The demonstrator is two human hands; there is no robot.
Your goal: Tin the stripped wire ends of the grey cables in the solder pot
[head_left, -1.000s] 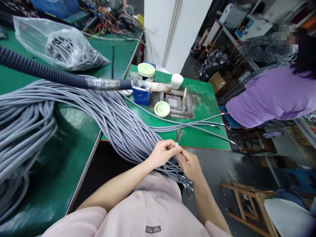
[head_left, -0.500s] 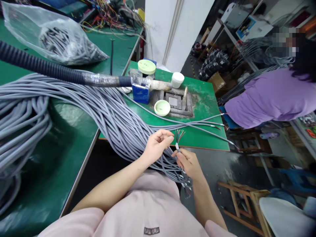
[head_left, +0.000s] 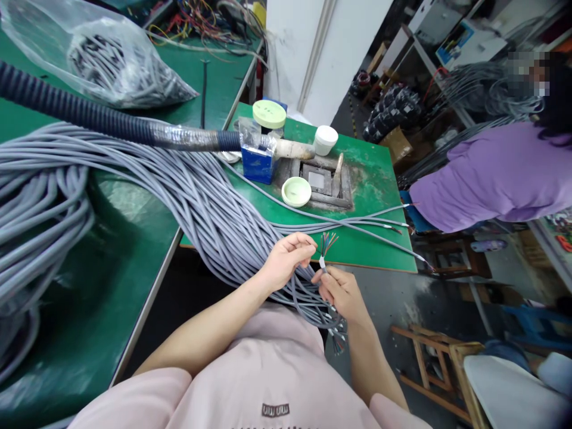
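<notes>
A grey multi-core cable [head_left: 322, 271] is gripped near its end between the thumb and fingers of my right hand [head_left: 342, 292]. Its thin coloured wires [head_left: 328, 241] fan upward out of a white band at the end of the sheath. Just left of those wires, my left hand [head_left: 290, 255] is closed in a pinch; whatever sits between its fingertips is too small to make out. Behind and below both hands runs a thick bundle of grey cables [head_left: 223, 202], whose stripped ends [head_left: 337, 339] hang by my right wrist.
On the green bench [head_left: 375, 173] are a light green dish [head_left: 296, 192], a white tub [head_left: 326, 140], a blue box [head_left: 258, 164] and a grimy square pot [head_left: 318, 182]. A ribbed hose [head_left: 111, 125] crosses from the left. A person in purple [head_left: 496, 179] sits at right.
The camera view has shifted slightly. My left fingertips sit a little nearer the wires, which are splayed slightly further right; my right hand keeps its grip on the cable.
</notes>
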